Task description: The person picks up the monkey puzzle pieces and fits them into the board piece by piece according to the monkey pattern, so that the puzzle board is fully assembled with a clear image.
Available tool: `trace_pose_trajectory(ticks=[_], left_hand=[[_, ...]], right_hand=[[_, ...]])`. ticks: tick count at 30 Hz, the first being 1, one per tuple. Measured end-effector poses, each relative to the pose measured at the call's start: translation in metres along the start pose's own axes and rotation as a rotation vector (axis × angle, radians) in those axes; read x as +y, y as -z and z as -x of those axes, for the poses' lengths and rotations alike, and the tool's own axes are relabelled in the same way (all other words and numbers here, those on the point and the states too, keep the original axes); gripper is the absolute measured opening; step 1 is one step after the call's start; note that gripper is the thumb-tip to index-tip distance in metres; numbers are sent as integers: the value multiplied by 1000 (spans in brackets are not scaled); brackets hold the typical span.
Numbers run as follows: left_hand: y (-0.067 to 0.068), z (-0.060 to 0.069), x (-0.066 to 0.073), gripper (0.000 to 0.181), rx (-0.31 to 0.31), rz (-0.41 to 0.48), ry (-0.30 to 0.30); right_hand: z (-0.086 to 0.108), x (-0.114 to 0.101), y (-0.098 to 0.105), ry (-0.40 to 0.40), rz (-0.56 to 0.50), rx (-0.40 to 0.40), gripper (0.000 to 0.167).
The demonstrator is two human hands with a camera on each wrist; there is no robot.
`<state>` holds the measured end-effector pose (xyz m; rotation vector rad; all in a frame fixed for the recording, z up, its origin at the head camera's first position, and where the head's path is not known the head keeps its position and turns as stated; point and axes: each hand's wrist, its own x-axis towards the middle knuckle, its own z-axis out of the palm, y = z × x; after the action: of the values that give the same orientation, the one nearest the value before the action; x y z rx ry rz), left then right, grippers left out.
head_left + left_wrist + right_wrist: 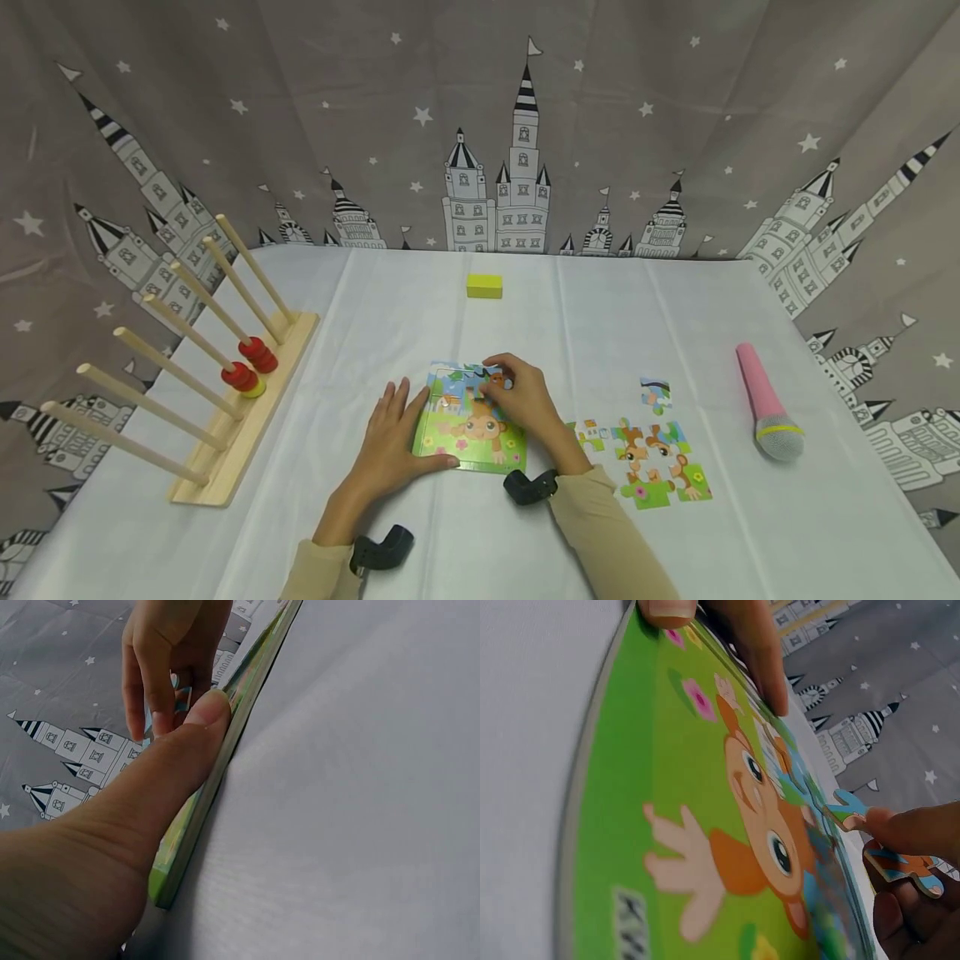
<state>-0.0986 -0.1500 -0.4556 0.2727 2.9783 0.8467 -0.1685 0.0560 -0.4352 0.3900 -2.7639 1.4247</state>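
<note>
Right hand (525, 402) is pinching a puzzle piece (901, 864) over the monkey board (487, 464), far side. Left hand (393, 435) is on its left edge, fingers straight-ish, loose pieces (651, 493) off right

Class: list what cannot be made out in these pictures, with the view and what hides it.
Head: upper right of the green rectangular monkey-picture puzzle board, covered by the right hand.
Right wrist: dark lettering, its end cut off by the bottom edge.
Right wrist: parts of blue-and-orange puzzle pieces, behind the right hand.
Left wrist: the board's picture, nearly edge-on, partly behind the left hand.
</note>
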Motion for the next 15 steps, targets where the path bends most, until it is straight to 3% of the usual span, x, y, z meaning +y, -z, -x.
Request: trace_pose_trajectory(ticks=[5,15], left_hand=[[0,0,1,105,4,-1,2],[0,0,1,105,-6,5,4]], right_hand=[[-3,1,-8,2,-12,12,31],[-6,-6,-15,-82,-3,-22,32]])
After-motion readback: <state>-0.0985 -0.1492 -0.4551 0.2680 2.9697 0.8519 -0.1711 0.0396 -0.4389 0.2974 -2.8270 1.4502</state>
